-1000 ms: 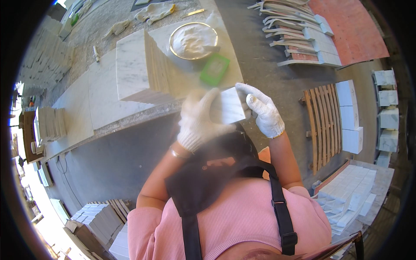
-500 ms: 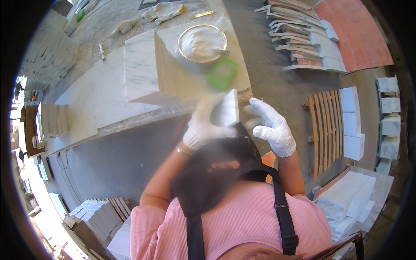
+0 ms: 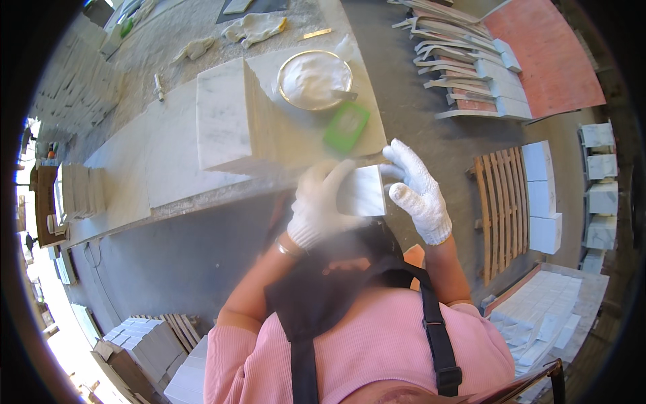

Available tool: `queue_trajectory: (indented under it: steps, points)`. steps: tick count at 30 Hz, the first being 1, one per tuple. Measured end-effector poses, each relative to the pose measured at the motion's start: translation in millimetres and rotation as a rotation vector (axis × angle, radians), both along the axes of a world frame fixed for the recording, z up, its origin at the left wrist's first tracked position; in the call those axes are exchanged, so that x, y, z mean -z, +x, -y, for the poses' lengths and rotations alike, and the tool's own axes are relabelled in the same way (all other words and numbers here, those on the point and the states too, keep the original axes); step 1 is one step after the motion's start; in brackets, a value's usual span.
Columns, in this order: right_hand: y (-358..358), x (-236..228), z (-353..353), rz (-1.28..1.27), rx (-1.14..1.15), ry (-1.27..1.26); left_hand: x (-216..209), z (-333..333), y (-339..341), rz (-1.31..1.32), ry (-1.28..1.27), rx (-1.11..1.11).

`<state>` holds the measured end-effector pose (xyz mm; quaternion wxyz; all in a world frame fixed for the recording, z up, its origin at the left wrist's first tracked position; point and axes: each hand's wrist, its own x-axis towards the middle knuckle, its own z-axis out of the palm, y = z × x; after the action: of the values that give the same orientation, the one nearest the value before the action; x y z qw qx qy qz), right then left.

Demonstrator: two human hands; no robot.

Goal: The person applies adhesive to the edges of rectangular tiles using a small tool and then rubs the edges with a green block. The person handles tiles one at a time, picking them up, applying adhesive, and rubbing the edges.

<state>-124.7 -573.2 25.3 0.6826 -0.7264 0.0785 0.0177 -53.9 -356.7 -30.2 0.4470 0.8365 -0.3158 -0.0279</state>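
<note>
My gloved left hand (image 3: pixel 316 205) is closed around a white, grey-veined marble tile (image 3: pixel 369 192) just off the near edge of the worktable. Its fingers curve over the tile's left side. Close to the tile's right edge, my gloved right hand (image 3: pixel 420 195) has its fingers spread; whether a fingertip touches the tile I cannot tell. Ahead on the table sits a gold-rimmed bowl (image 3: pixel 313 109) of white powder or paste (image 3: pixel 309 75), with a flat tool (image 3: pixel 344 95) at its edge. Beside it lies a green rectangular block (image 3: pixel 346 126). A stack of marble tiles (image 3: pixel 225 118) stands left of the bowl.
Work gloves (image 3: pixel 252 30) and a yellow strip (image 3: pixel 317 34) lie farther back on the table (image 3: pixel 121 178). On the right are a wooden pallet (image 3: pixel 501 209), white blocks (image 3: pixel 542 195) and a bundle of pale strips (image 3: pixel 451 60). More tiles (image 3: pixel 81 192) are stacked at the table's left end.
The tile has shifted slightly right and nearer to me, and its face now turns more upward. My left hand has moved with it; my right hand stays beside it with fingers apart.
</note>
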Motion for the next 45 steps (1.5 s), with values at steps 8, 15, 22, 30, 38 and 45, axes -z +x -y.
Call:
queue_trajectory:
  steps: [8,15,22,30,38,45]
  points:
    - [-8,4,-2,-0.396,-0.097,0.201,-11,8,1,0.311,0.030,0.040]
    - [-5,5,-3,-0.336,-0.028,0.390,-37,-17,10,0.142,0.124,0.181]
    - [-5,7,-5,-0.355,-0.002,0.443,-27,-35,14,0.160,0.112,0.127]
    - [-8,7,-2,-0.355,-0.060,0.402,-18,-36,10,0.127,0.112,0.087]
    - [-10,8,0,-0.305,-0.101,0.330,-21,-33,6,0.073,0.077,0.033]
    - [-9,8,3,-0.271,-0.156,0.279,-23,-31,3,0.152,0.025,-0.007]
